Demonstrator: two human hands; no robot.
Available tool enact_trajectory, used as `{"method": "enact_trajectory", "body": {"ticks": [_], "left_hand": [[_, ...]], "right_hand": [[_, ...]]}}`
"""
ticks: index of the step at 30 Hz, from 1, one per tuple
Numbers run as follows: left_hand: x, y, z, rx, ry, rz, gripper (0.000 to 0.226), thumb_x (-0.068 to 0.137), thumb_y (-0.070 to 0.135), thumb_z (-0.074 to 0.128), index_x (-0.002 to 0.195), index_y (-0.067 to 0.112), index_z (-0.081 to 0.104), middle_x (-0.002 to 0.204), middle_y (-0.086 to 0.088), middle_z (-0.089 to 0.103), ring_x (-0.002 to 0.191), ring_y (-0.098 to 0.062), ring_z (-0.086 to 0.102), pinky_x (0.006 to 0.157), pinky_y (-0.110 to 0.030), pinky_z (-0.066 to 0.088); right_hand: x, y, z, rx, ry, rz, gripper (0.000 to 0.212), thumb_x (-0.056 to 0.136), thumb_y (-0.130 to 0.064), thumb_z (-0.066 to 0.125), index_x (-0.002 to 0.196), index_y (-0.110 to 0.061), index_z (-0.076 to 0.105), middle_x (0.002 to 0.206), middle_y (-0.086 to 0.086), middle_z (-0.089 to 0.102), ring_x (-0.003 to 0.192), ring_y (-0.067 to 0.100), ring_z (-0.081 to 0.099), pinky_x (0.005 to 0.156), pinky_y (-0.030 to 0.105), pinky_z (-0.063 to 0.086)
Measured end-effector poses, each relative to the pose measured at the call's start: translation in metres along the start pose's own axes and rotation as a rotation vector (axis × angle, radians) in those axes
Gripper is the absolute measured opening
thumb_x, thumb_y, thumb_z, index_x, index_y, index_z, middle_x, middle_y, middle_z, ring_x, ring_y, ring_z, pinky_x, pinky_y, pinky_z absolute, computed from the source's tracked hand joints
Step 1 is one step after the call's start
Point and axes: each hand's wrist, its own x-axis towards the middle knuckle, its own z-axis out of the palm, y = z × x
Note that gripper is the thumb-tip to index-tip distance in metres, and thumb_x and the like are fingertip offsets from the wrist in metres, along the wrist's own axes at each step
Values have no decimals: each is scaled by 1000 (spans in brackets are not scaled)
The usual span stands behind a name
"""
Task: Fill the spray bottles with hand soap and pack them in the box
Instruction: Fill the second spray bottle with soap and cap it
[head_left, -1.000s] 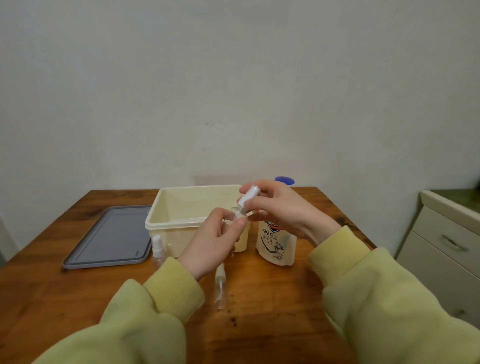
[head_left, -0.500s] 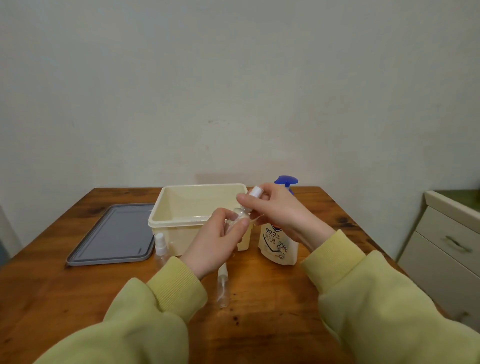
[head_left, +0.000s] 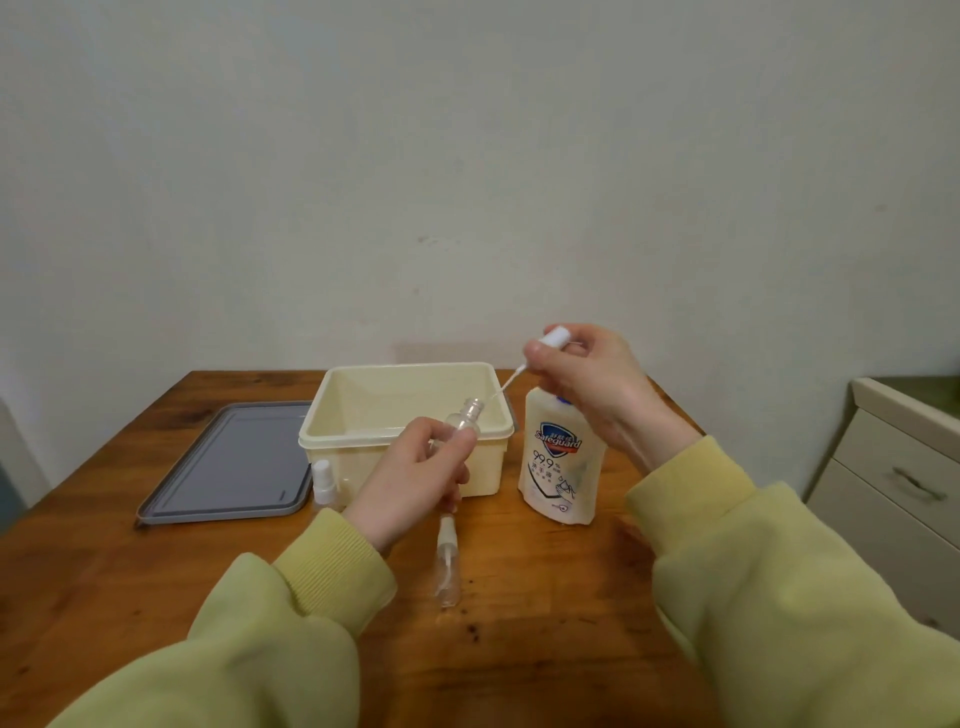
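Note:
My left hand (head_left: 415, 475) grips a small clear spray bottle (head_left: 467, 415), tilted, its open neck pointing up and right. My right hand (head_left: 587, 384) pinches the white spray head (head_left: 551, 338), lifted clear of the neck, with its thin tube slanting down toward the bottle's mouth. The hand soap bottle (head_left: 561, 462) stands on the table under my right hand, its pump top hidden. A second spray bottle (head_left: 448, 561) lies flat on the wood near my left wrist. A third (head_left: 323, 480) stands upright against the cream box (head_left: 363, 434), which is open.
The box's grey lid (head_left: 234, 462) lies flat to the left of the box on the wooden table (head_left: 130, 571). A cream drawer cabinet (head_left: 893, 478) stands off the table's right side. A plain wall rises just behind the table.
My right hand has pulled the spray head up and to the right, out of the bottle held in my left hand. The tube now hangs free above the neck.

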Motion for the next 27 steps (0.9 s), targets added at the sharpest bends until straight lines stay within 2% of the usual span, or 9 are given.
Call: {"method": "enact_trajectory", "body": {"ticks": [4, 6, 8, 11, 13, 15, 20, 23, 27], "left_hand": [[6, -9, -13, 8, 80, -47, 27, 90, 34, 48, 105, 11, 51, 79, -6, 57, 67, -17, 54, 65, -31, 48], [11, -12, -16, -8, 116, -58, 30, 90, 33, 48, 107, 9, 52, 81, -6, 57, 69, -17, 54, 65, -30, 48], [14, -13, -16, -17, 136, -60, 29, 91, 31, 48, 109, 9, 52, 83, -6, 58, 72, -17, 55, 69, -32, 49], [16, -13, -12, -25, 158, -44, 26, 91, 27, 47, 111, 10, 50, 86, -5, 58, 75, -16, 56, 73, -32, 51], [16, -14, -8, -33, 171, -29, 26, 91, 26, 48, 111, 11, 49, 86, -4, 58, 75, -15, 56, 73, -30, 50], [16, -15, -6, -38, 183, -18, 26, 90, 26, 49, 111, 11, 49, 86, -4, 58, 74, -14, 57, 71, -28, 50], [17, -17, -4, -31, 172, -4, 27, 91, 27, 49, 112, 12, 49, 90, -5, 60, 77, -15, 59, 72, -28, 51], [18, -18, -4, -32, 163, 2, 26, 91, 27, 49, 112, 12, 49, 91, -5, 60, 78, -15, 60, 72, -27, 51], [19, -21, -3, -48, 152, 1, 26, 91, 26, 50, 111, 10, 50, 87, -4, 60, 74, -13, 60, 70, -27, 51]], "right_hand": [[0, 0, -13, -265, 52, -68, 37, 86, -19, 65, 119, -8, 53, 82, -2, 60, 74, 11, 61, 66, 19, 51], [-9, 4, -12, -475, -90, -32, 35, 84, -23, 66, 115, -10, 54, 81, -3, 58, 74, 12, 60, 65, 19, 50], [-19, 15, -6, -715, -271, 42, 45, 83, -28, 67, 121, -13, 49, 86, -5, 58, 78, 10, 61, 64, 16, 49], [-25, 36, 5, -955, -408, 85, 52, 84, -30, 65, 128, -15, 44, 99, -7, 57, 95, 12, 57, 77, 19, 44], [-24, 48, 10, -1033, -469, 112, 49, 85, -30, 64, 127, -14, 45, 116, -2, 57, 103, 14, 53, 77, 18, 41], [-20, 60, 14, -1096, -517, 172, 48, 86, -31, 64, 126, -11, 46, 122, 4, 56, 106, 17, 54, 76, 18, 41], [-12, 83, 23, -1194, -578, 221, 50, 86, -31, 63, 126, -5, 48, 123, 11, 58, 112, 24, 55, 81, 24, 41], [-10, 90, 24, -1233, -620, 238, 49, 86, -33, 63, 124, -5, 50, 122, 11, 59, 111, 25, 56, 87, 28, 45], [-7, 98, 24, -1273, -669, 278, 46, 88, -34, 60, 122, -4, 52, 120, 13, 61, 109, 26, 59, 87, 30, 48]]}}
